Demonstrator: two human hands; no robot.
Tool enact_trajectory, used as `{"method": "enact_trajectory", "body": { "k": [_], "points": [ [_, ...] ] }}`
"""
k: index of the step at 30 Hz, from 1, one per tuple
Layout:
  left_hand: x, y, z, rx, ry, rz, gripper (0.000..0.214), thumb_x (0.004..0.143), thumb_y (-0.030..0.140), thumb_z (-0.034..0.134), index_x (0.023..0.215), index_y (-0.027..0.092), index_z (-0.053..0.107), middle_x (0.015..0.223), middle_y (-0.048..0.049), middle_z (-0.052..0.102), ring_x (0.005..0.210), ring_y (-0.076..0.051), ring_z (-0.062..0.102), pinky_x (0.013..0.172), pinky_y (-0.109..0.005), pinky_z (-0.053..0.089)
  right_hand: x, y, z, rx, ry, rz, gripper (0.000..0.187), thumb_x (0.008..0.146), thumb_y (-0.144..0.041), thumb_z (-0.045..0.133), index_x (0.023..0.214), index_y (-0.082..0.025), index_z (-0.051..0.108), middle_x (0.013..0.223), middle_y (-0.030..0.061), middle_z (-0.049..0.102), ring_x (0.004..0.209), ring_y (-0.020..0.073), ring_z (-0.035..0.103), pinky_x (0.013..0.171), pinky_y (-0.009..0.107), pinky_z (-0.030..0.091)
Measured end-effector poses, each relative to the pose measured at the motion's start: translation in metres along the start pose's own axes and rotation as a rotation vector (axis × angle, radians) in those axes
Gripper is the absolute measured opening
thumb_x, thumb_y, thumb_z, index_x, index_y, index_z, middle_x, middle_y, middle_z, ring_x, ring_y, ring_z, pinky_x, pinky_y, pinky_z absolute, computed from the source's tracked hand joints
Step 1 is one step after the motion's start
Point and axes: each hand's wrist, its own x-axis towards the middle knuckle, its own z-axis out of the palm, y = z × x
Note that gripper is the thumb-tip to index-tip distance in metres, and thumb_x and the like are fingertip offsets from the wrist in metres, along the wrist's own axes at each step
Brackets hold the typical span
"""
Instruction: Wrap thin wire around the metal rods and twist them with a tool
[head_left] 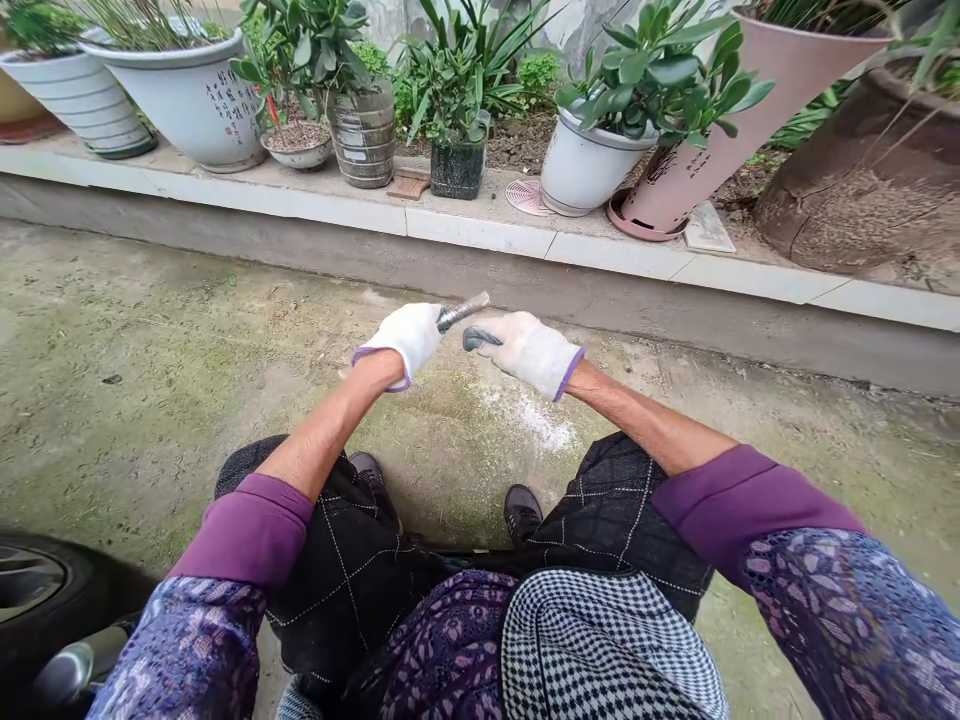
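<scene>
My left hand [411,335], in a white work glove with a purple cuff, is closed round a short silvery rod [463,311]. The rod sticks out up and to the right, and its tip looks paler. Just right of it is my right hand [525,348], gloved the same way with dark grey fingertips. Its fingers are curled together and point left, just below the rod's free end. Whatever they hold, if anything, is hidden. On the concrete below the right hand lies a scatter of white powder [546,424].
A low tiled ledge [480,228] runs across ahead, lined with potted plants, among them a white pot [592,165] and a tall pink pot [705,150]. A vehicle wheel [82,590] is at lower left. My shoes [523,512] are on mossy concrete.
</scene>
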Motion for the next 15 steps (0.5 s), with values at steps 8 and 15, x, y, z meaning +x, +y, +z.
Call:
{"method": "enact_trajectory", "body": {
  "k": [8,15],
  "points": [
    [-0.019,0.025,0.005,0.059,-0.216,0.214,0.021,0.085,0.024,0.056,0.093,0.017,0.074,0.072,-0.0048,0.066,0.067,-0.015,0.057,0.064,-0.025,0.045,0.001,0.027,-0.029,0.122,-0.001,0.102,0.019,0.084,-0.015,0.053,0.086,-0.017,0.072,0.074,0.0009,0.065,0.062,0.0106,0.052,0.061,0.026,0.038],
    [-0.033,0.026,-0.023,-0.552,-0.084,0.022,0.032,0.083,0.036,0.059,0.104,0.015,0.069,0.061,0.0023,0.050,0.047,-0.007,0.038,0.042,-0.020,0.036,0.003,0.016,-0.025,0.426,-0.004,0.167,0.019,0.083,-0.017,0.050,0.085,-0.015,0.068,0.058,-0.0052,0.046,0.049,0.0068,0.035,0.050,0.023,0.030]
  ]
}}
